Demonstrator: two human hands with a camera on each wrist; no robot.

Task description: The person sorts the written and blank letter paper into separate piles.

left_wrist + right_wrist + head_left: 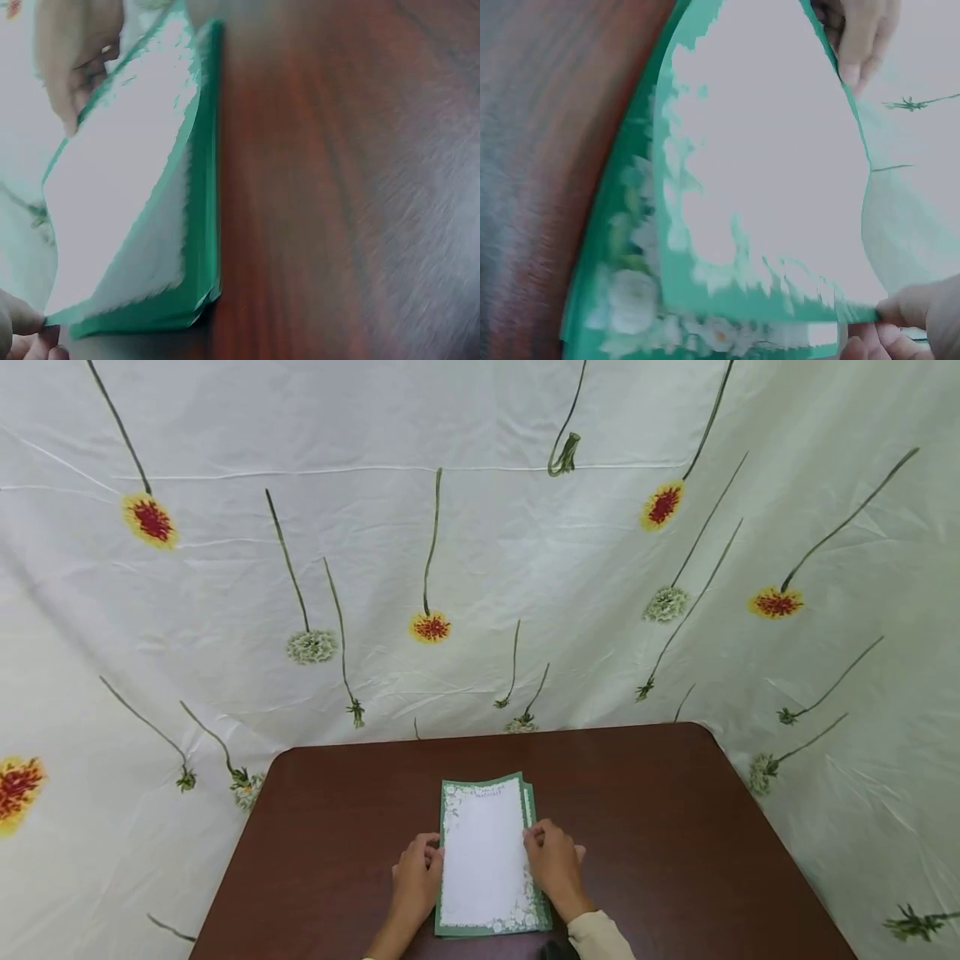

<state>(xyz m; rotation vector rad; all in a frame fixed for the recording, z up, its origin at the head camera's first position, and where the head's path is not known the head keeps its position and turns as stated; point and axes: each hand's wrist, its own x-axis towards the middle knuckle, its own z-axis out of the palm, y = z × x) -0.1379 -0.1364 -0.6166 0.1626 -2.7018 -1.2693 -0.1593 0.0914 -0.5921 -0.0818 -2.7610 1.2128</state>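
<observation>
A sheet of green-bordered stationery paper [483,852] with white flowers is lifted by its edges above a stack of matching sheets [542,910]. At the sheet's left edge my left hand [417,878] pinches it; in the left wrist view that thumb and fingers [26,324] grip a corner. My right hand [553,864] pinches the opposite edge, and its thumb [913,306] presses on the corner in the right wrist view. Between the two hands the sheet bows. The stack [202,247] lies on the table beneath, its white blossoms [634,300] partly covered.
The dark brown wooden table [660,843] extends on both sides of the paper. Behind it hangs a pale curtain [480,552] printed with flowers and stems. A small black object [557,950] shows at the bottom edge near the right sleeve [597,935].
</observation>
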